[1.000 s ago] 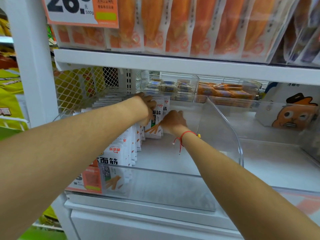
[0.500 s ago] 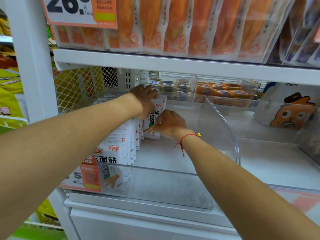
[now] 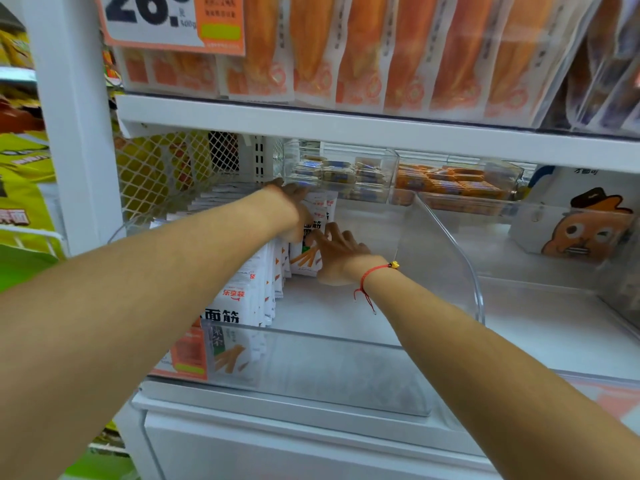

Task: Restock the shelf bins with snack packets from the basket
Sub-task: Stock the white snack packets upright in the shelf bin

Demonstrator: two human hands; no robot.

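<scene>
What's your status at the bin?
Left hand and right hand both on rear white packets. Clear bin right half bare. Nothing blocking.

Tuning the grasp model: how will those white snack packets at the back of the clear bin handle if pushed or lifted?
Probably light and thin: the white packets stand on edge in a tight row. Likely to tip: both the left hand and right hand steady them, with bare floor of the clear bin beside. Film looks smooth, perhaps slippery.

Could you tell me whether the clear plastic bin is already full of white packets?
No, the white snack packets fill only the left side of the clear plastic shelf bin; its right side is bare.
</scene>
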